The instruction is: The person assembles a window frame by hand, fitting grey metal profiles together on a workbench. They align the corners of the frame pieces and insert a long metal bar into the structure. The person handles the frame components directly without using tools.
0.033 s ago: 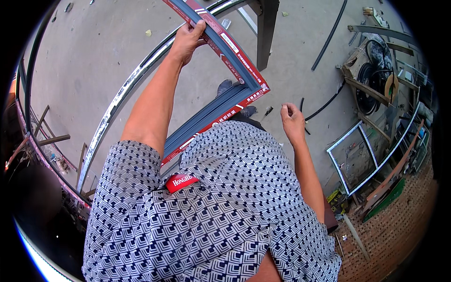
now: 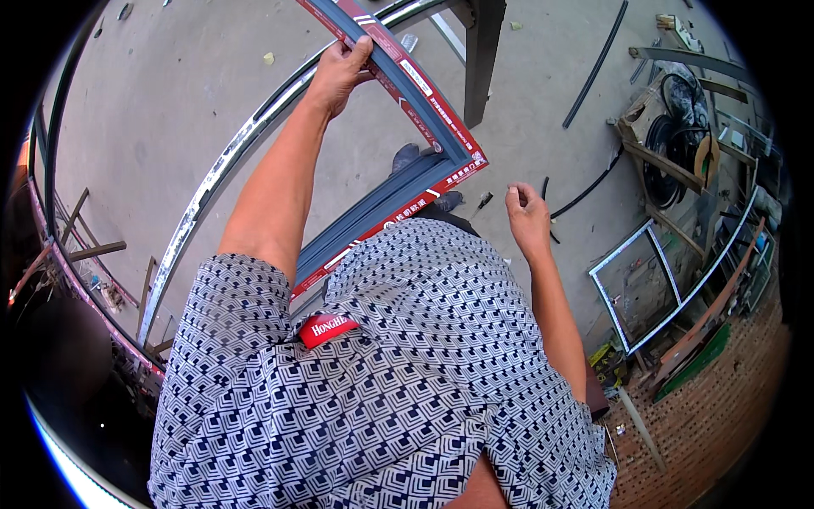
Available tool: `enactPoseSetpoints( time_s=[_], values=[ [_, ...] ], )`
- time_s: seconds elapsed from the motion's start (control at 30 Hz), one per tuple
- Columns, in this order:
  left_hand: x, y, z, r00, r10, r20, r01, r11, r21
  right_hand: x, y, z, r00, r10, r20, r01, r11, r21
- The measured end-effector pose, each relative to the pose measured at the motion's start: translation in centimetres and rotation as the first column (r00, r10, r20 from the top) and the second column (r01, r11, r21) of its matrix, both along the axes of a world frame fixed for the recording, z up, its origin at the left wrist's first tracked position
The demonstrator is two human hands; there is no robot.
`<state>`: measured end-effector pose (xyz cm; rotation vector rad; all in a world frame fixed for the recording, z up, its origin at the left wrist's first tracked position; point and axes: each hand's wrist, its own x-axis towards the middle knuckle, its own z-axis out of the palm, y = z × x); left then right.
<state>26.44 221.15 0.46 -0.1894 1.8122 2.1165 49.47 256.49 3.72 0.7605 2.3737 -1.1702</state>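
A dark grey window frame [image 2: 443, 136] with red printed film along its edges lies tilted in front of me. One side runs up past the top of the view, and the other comes down toward my waist. My left hand [image 2: 343, 72] grips the upper side, thumb on top and fingers round the inner edge. Off to the right of the frame's corner, my right hand [image 2: 527, 216] hangs in the air with curled fingers, touching no part of the frame. Whether anything small sits in its fingers is hidden.
A long curved metal strip [image 2: 229, 157] arcs across the left, and a dark post [image 2: 482, 68] stands beyond the frame. Black strips [image 2: 595, 64] lie on the concrete floor. At right are a wooden crate with coiled black hose [image 2: 666, 157] and a white-edged frame [image 2: 629, 346].
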Motion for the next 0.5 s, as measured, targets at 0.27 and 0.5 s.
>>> enactPoseSetpoints(
  time_s=[0.27, 0.5],
  values=[
    [-0.1, -0.9, 0.4, 0.996, -0.079, 0.034, 0.08, 0.996, -0.033, -5.3, -3.7, 2.5, 0.962, 0.152, -0.227, -0.155, 0.988, 0.008],
    [-0.2, -1.1, 2.3, 0.989, -0.141, 0.048, 0.145, 0.983, -0.108, -7.9, -7.4, 4.1, 0.86, 0.444, -0.25, -0.419, 0.896, 0.15]
  ],
)
